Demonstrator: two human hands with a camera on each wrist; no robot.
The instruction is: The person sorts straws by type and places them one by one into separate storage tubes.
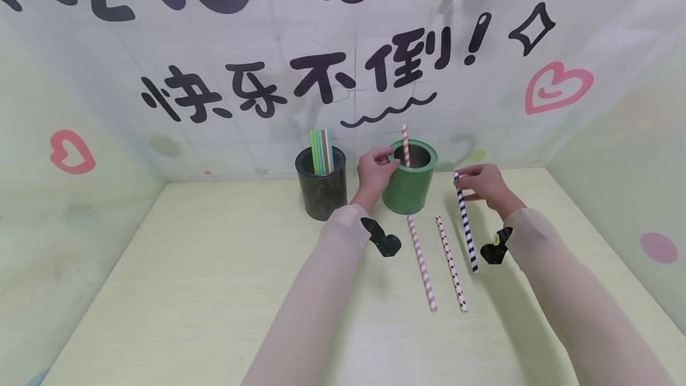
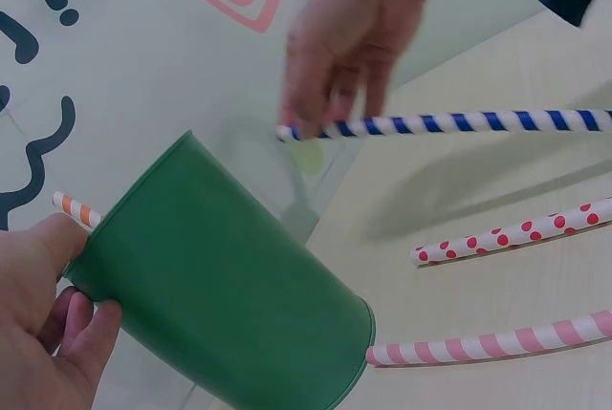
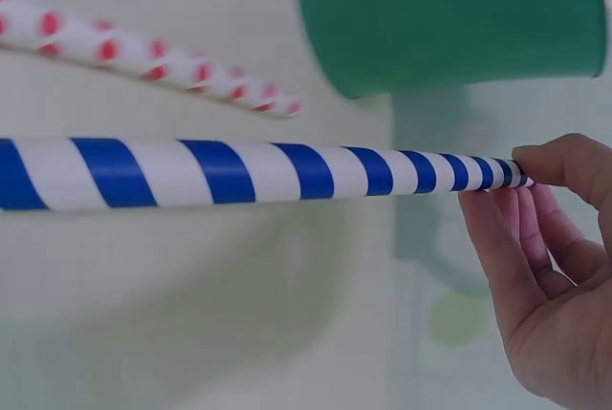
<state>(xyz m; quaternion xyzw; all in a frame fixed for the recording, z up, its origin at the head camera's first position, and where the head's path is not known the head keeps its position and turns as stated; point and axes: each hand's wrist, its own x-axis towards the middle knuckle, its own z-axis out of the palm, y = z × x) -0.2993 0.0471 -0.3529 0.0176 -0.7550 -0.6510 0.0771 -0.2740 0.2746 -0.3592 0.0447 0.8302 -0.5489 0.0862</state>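
Note:
With thumb and fingers, my left hand (image 1: 375,171) pinches the rim of a green cup (image 1: 407,192) at its left side. One orange-striped paper straw (image 1: 405,146) stands in that cup, leaning on the rim. My right hand (image 1: 485,186) pinches the far end of a blue-and-white striped paper straw (image 3: 316,171), thumb on one side and fingers on the other. The straw is raised over the table, its shadow beneath, to the right of the cup. A red-dotted straw (image 2: 521,233) and a pink-striped straw (image 2: 492,341) lie side by side on the table before the cup.
A black cup (image 1: 323,195) with several thin coloured straws (image 1: 321,151) stands left of the green cup. Behind both cups rises a white wall sheet (image 1: 257,148) with dark lettering. The pale table (image 1: 214,279) meets side panels at left and right.

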